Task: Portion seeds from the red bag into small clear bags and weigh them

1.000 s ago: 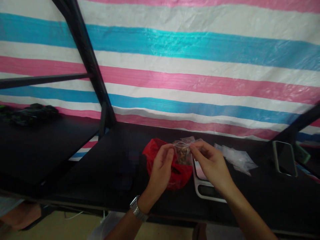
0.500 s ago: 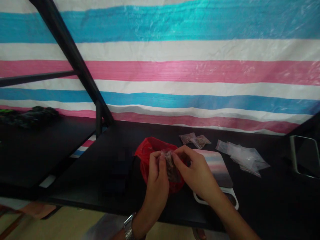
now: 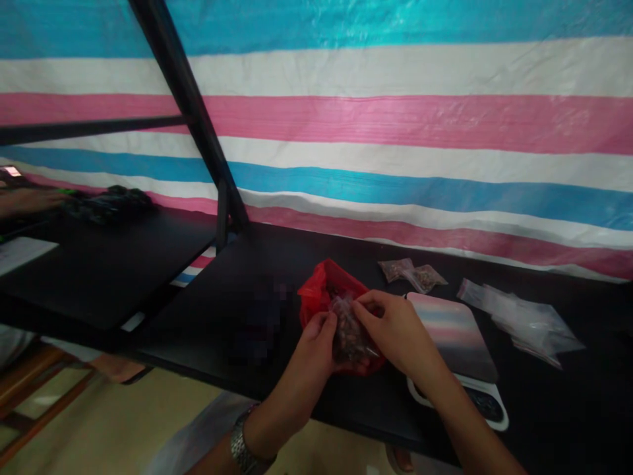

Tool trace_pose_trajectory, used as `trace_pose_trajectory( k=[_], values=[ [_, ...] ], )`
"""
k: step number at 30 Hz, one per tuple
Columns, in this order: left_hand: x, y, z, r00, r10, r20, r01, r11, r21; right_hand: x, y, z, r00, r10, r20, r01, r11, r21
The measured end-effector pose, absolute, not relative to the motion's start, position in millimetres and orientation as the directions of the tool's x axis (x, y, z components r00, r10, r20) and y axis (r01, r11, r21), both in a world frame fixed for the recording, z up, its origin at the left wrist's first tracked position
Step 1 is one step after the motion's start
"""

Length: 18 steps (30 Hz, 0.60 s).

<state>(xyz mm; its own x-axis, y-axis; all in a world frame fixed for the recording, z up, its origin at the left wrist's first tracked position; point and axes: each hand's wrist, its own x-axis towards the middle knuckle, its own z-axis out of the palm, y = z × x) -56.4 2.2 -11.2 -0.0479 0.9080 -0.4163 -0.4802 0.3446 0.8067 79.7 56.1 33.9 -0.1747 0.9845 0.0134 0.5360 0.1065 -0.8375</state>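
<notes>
Between my hands is a small clear zip bag (image 3: 352, 336) with brownish bits inside. My left hand (image 3: 314, 349) pinches the bag's top edge on the left. On the right side of that edge, my right hand (image 3: 393, 326) grips it between thumb and fingers. Beneath and behind the bag sits an open red plastic bag (image 3: 316, 293), its contents mostly hidden. A digital scale (image 3: 452, 336) with a shiny plate stands just right of my right hand. Two filled zip bags (image 3: 413, 272) lie behind the scale.
Flat clear zip bags (image 3: 524, 320) are spread right of the scale on the black table (image 3: 198, 336). A black metal post (image 3: 192, 112) rises at the left. Another person's hand (image 3: 30, 201) is at the far left, by a dark bundle (image 3: 111, 203). Striped sheeting (image 3: 395, 119) hangs behind.
The view has swung left, so the table things appear further right. Both hands still hold the zip bag, which shows more fully now. Another person's hand has come into view at far left.
</notes>
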Motion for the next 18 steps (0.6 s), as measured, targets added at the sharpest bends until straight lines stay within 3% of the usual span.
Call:
trace_pose_trajectory(
  k=[5,10,13,18],
  values=[
    [-56.4,4.2,-1.0,-0.067,0.908,-0.413,-0.325,0.371,0.870,84.0,56.6,37.9,-0.170,0.985,0.017,0.506,0.102,-0.857],
    [-57.1,-1.0,13.5,-0.155,0.985,-0.075,-0.009,0.074,0.997,93.4,53.5,41.1,-0.218,0.976,0.014,0.413,0.105,-0.905],
    [-55.8,-5.2,16.3,-0.176,0.984,0.032,0.165,-0.002,0.986,98.6,49.7,43.6,-0.229,0.972,0.048,0.383,0.135,-0.914],
    [-53.9,-5.3,11.1,-0.149,0.970,0.193,0.270,-0.148,0.951,103.7,40.6,54.3,-0.209,0.961,0.180,0.340,0.244,-0.908]
  ],
)
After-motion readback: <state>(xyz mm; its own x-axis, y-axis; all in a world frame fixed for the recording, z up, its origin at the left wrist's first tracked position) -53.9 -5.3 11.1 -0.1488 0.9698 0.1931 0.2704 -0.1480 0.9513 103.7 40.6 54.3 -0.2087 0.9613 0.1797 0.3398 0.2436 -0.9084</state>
